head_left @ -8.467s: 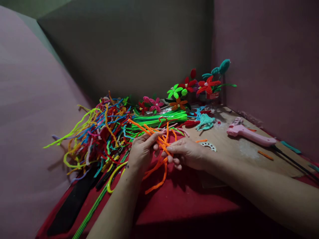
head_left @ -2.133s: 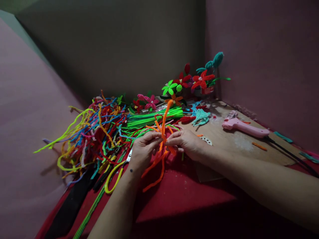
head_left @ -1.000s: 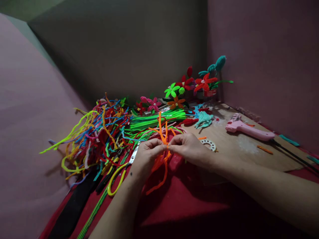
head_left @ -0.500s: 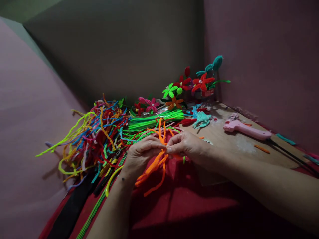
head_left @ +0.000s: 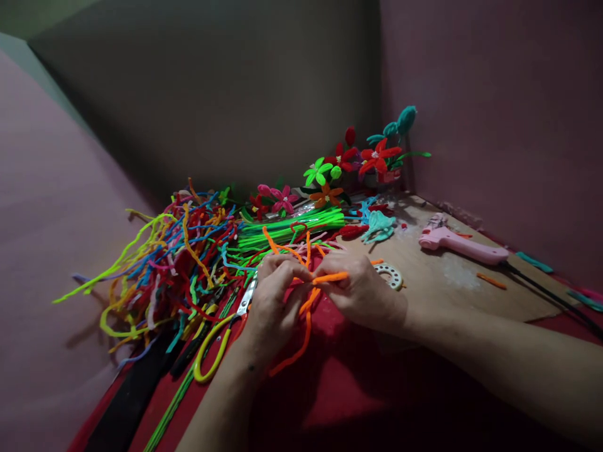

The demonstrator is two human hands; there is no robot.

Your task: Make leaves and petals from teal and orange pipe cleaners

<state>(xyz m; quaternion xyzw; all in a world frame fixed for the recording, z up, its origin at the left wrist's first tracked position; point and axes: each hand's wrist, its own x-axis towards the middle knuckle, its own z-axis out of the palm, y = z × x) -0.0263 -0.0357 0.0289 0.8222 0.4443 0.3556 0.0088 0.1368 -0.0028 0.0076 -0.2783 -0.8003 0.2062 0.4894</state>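
Note:
Orange pipe cleaners [head_left: 308,326] are bunched between my two hands, their loose ends poking out above and below. My left hand [head_left: 277,289] is closed on the bunch from the left. From the right, my right hand [head_left: 360,289] pinches it, and a thick orange strand lies across its fingers. Part of the bunch is hidden behind the fingers. Scissors [head_left: 211,351] with yellow handles lie beside my left wrist. A white ring with holes [head_left: 390,276] shows just beyond my right hand.
A tangled heap of coloured pipe cleaners [head_left: 174,263] spreads at the left, with a green bundle [head_left: 301,225] behind my hands. Pipe-cleaner flowers [head_left: 377,157] stand at the back. A pink glue gun [head_left: 464,243] with a black cord rests on the brown board [head_left: 424,276].
Both hands have shifted their grip on the orange bunch. The strands that hung at lower left are now folded up across the right fingers. More of the scissors and the white ring shows.

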